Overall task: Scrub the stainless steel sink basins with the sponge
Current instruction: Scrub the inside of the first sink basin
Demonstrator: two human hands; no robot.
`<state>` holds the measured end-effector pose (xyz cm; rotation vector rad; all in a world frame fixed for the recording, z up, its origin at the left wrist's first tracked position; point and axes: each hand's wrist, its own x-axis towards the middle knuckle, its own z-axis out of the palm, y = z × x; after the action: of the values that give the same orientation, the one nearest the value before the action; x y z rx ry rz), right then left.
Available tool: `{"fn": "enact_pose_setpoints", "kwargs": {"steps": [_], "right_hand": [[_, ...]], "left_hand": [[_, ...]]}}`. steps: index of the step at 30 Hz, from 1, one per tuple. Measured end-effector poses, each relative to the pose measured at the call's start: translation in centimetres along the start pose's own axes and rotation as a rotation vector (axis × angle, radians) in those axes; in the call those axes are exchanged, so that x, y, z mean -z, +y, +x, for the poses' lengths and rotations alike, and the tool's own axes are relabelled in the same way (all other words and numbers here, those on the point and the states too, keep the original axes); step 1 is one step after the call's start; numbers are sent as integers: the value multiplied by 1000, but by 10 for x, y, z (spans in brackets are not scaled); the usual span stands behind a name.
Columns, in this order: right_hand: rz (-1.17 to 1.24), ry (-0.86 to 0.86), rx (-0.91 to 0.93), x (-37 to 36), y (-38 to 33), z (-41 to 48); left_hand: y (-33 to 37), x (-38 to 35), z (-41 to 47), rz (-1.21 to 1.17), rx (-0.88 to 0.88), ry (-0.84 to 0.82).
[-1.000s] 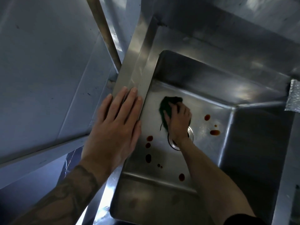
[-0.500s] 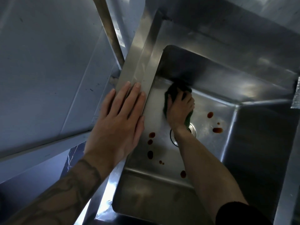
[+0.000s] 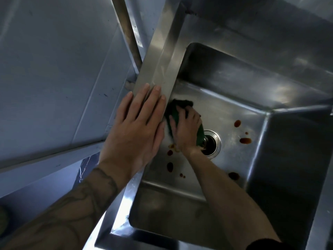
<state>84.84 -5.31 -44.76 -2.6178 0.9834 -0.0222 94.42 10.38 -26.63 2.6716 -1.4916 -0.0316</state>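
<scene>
A deep stainless steel sink basin (image 3: 234, 109) fills the middle and right of the head view. On its floor my right hand (image 3: 186, 130) presses a dark green sponge (image 3: 173, 110), fingers curled over it, close to the left wall and just left of the round drain (image 3: 212, 143). My left hand (image 3: 137, 129) lies flat with straight fingers on the basin's left rim (image 3: 162, 56). Dark reddish-brown spots (image 3: 245, 140) dot the floor right of the drain and below my right wrist. Part of the sponge is hidden under my hand.
A grey panel (image 3: 54, 60) and a metal post (image 3: 128, 31) stand left of the sink. The basin's right wall (image 3: 288, 159) is steep and dark. A steel ledge (image 3: 252, 24) runs behind the basin.
My right hand has slid the sponge from the back wall toward the left and nearer me, over the upper stains by the left wall. My left hand stays on the rim.
</scene>
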Motion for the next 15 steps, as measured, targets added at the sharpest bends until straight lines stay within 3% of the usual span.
{"fn": "enact_pose_setpoints", "kwargs": {"steps": [4,6,9,11,13,15], "right_hand": [[-44,-114,460,7,36,-55],[-74,-69,396,9,46,-38],[-60,44,53,4,31,6],[-20,57,-65,-1,12,4],[-33,9,52,-6,7,-26],[-54,-43,382,-5,23,-60]], "left_hand": [[0,2,0,2,0,-8],[1,2,1,8,4,3],[1,1,1,9,-2,12],[1,1,1,6,-4,10],[1,2,1,11,-2,8],[1,3,1,10,-3,6]]}}
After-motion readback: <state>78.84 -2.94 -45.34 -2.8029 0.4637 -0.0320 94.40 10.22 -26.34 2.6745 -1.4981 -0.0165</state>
